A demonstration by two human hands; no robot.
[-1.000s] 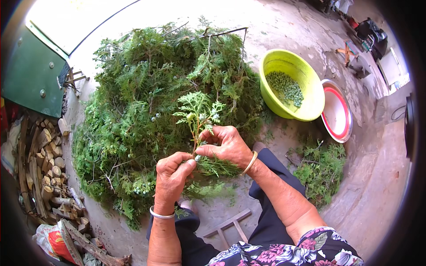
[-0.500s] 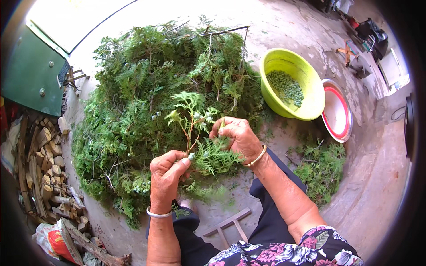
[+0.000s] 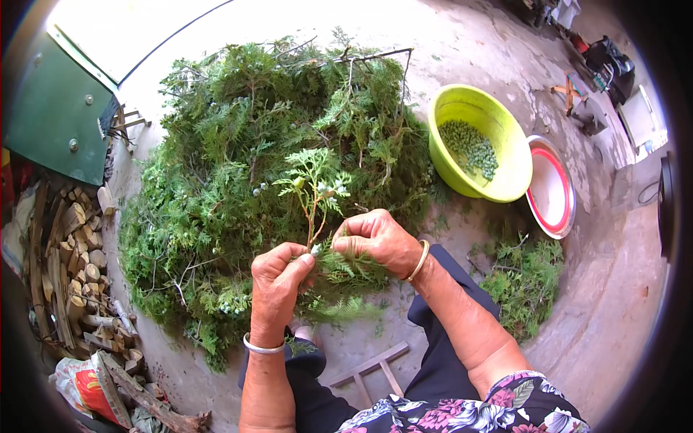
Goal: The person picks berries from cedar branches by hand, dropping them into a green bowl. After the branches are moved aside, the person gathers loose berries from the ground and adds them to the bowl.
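My left hand (image 3: 278, 289) is closed on the stem of an arborvitae sprig (image 3: 310, 206), pinched between thumb and fingers. The sprig stands upright, with a reddish stem, flat green sprays and pale blue-green cones. One small cone (image 3: 316, 250) sits right at my left fingertips. Just to its right, my right hand (image 3: 379, 244) makes a pinch close to the sprig's lower side leaves; what lies between thumb and finger is too small to tell. Beyond both hands spreads a big heap of cut arborvitae branches (image 3: 216, 159).
At the right, a yellow-green basin (image 3: 447, 162) holds many green cones. A white basin with a red ring (image 3: 552, 191) stands beside it. A smaller branch pile (image 3: 527, 281) lies at my right. Split firewood (image 3: 76, 274) is stacked at left. A wooden frame (image 3: 372, 368) lies between my legs.
My right hand has come down and left from the sprig's side leaves to near its base, closing into a tighter pinch. My left hand keeps its hold on the stem.
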